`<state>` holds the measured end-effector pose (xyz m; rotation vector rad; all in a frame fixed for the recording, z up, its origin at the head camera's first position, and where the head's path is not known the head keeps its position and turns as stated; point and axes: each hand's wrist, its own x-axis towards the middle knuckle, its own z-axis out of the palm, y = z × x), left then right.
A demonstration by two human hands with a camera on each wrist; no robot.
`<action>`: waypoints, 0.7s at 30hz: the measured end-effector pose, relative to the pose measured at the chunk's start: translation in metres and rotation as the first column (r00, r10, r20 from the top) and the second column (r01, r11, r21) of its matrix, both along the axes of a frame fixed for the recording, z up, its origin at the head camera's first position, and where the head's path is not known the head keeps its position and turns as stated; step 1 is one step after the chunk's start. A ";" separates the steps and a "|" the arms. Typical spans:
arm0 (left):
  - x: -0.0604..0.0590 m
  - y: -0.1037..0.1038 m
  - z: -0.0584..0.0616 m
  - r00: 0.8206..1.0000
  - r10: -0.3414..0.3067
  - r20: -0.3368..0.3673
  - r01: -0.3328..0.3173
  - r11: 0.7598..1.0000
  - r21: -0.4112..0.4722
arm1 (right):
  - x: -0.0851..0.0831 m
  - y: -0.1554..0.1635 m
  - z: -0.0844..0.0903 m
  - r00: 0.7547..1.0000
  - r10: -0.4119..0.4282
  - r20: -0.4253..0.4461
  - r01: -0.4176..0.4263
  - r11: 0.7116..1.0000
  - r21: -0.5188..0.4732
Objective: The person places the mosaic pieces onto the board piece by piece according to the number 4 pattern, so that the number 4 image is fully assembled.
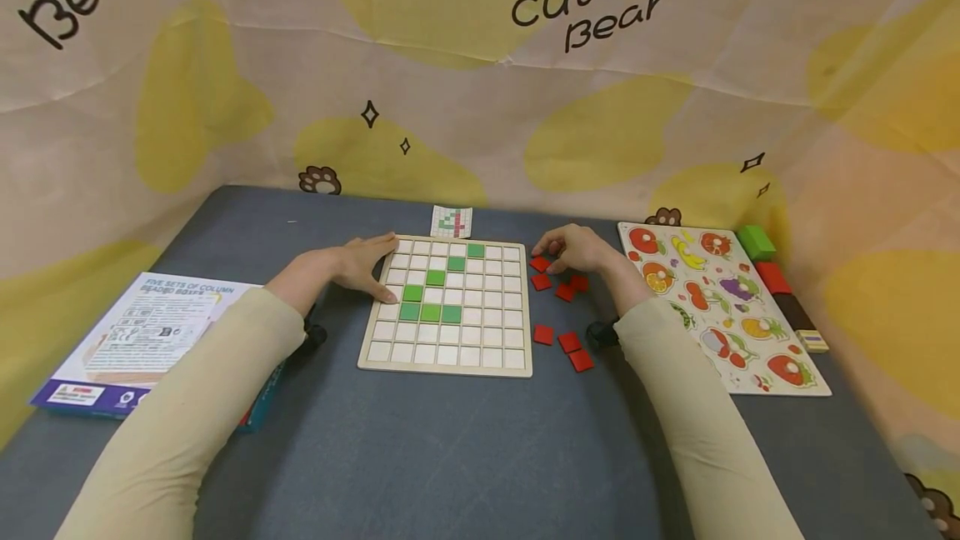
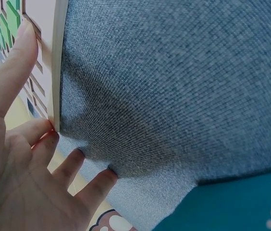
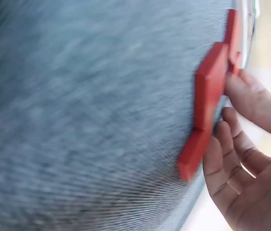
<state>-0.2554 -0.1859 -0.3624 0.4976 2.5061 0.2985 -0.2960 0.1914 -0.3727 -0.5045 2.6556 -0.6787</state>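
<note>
A pale board with a grid of white squares (image 1: 447,354) lies on the table, several of its cells filled with green tiles (image 1: 435,277). My left hand (image 1: 358,264) rests at the board's left side. Its thumb lies over the rim while the other fingers, fairly straight, touch near the far corner, as the left wrist view shows. To the right of the board, my right hand (image 1: 576,248) pinches a red tile (image 1: 538,264) between thumb and fingertip, low over the table. Several more red tiles (image 3: 208,86) lie about that hand.
Behind the board is a small pattern card (image 1: 452,222). A box (image 1: 150,332) lies at the left under my forearm. At the right lie a fruit picture board (image 1: 701,307) and a row of coloured blocks (image 1: 772,277). Printed cloth hangs behind the table.
</note>
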 end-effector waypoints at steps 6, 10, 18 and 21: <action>0.000 0.000 0.001 1.000 -0.001 0.005 0.001 1.000 -0.002 | 0.000 -0.004 -0.002 0.998 0.012 -0.068 -0.010 0.999 0.032; 0.000 -0.001 0.001 1.000 0.001 0.012 -0.001 1.000 0.002 | 0.000 -0.004 -0.002 0.996 0.000 -0.087 0.003 0.999 0.041; -0.002 -0.001 0.000 1.000 0.015 0.023 -0.015 1.000 -0.004 | -0.001 -0.002 -0.002 0.982 -0.059 -0.177 0.052 0.998 -0.045; -0.002 0.000 0.001 1.000 0.018 0.025 -0.018 1.000 -0.007 | 0.000 -0.006 -0.001 0.970 -0.095 -0.222 0.073 0.992 -0.106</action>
